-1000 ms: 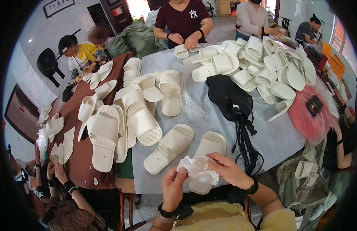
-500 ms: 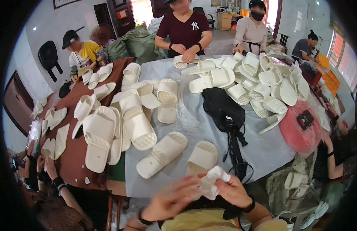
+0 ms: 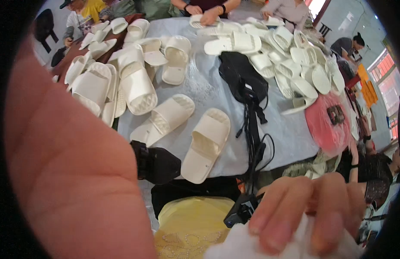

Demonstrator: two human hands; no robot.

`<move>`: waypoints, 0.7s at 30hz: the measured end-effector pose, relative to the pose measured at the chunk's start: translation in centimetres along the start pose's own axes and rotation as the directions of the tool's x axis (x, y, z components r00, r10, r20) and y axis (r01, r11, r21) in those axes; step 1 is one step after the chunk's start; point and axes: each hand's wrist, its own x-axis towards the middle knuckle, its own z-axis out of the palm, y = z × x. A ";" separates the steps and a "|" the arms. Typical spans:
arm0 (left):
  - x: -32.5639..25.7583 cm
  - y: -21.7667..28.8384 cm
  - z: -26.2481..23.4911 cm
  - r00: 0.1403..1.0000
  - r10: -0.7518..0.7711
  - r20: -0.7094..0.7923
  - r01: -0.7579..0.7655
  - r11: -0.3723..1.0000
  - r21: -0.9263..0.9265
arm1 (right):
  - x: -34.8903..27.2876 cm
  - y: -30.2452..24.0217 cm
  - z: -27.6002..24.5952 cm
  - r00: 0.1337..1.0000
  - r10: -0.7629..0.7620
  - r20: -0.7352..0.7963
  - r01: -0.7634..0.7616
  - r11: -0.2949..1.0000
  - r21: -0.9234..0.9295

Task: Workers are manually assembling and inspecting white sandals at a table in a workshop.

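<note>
My left hand is raised very near the camera and fills the left side; its palm and wrist show, but its fingers are out of sight. A black device sits on a strap at that wrist. At the lower right, also close up, the bent fingers of my right hand grip a crumpled white cloth or tissue. On the table beyond lie a single cream slide slipper at the near edge and another slipper beside it. Neither hand touches them.
A grey-covered table bears a heap of cream slippers at the far right and more slippers at the left. A black bag with straps lies mid-table, near a red plastic bag. Other people work around the table.
Both hands have come up from the table's near edge toward the camera and moved apart, the white cloth staying in my right hand. The view has tilted down.
</note>
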 end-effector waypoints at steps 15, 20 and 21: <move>2.5 -3.0 2.6 0.973 0.215 -0.078 -0.220 0.973 -0.063 | -0.9 -1.0 1.0 0.962 0.010 0.272 -0.109 0.930 0.352; 2.7 -3.6 4.0 0.968 0.226 -0.110 -0.236 0.968 -0.086 | -1.9 1.7 4.2 0.939 -0.037 0.341 -0.152 0.846 0.510; 2.8 -3.7 4.2 0.965 0.233 -0.119 -0.244 0.966 -0.089 | -2.1 2.4 4.9 0.932 -0.051 0.358 -0.161 0.827 0.538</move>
